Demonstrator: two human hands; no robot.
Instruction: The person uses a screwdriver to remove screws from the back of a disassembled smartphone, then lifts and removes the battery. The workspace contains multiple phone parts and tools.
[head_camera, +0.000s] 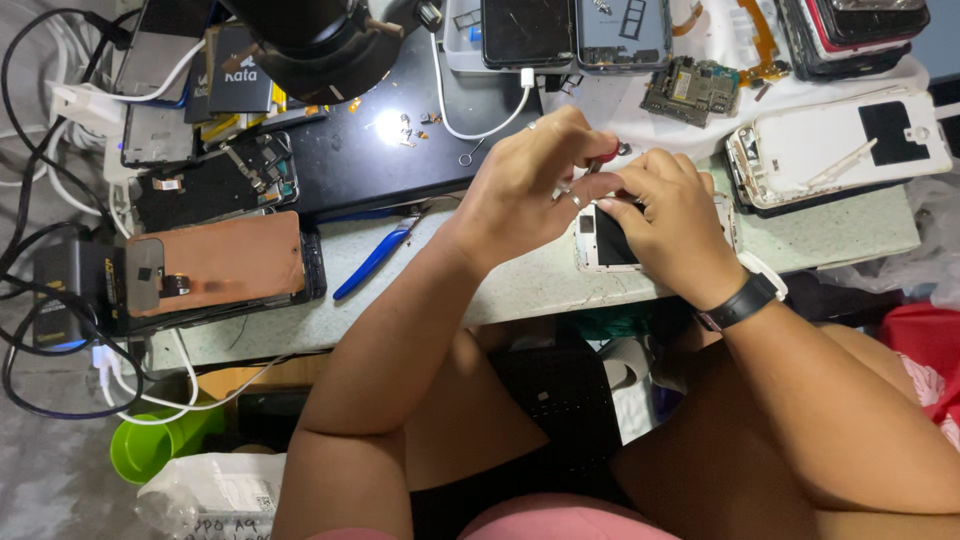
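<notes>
My left hand (528, 180) pinches a small tool with a red handle (608, 152) between thumb and fingers, its tip hidden behind my fingers. My right hand (665, 220) rests on a white phone body (600, 240) lying on the pale green bench top (480, 270) and holds it down by its right side. A black band sits on my right wrist. Both hands meet over the top end of the phone.
A blue-handled tool (375, 258) lies left of my hands. A phone with a copper-coloured back (215, 265) and other opened phones sit at the left. A white back cover (840, 145), a circuit board (690, 90) and a black mat (400, 140) lie behind. Cables hang off the left edge.
</notes>
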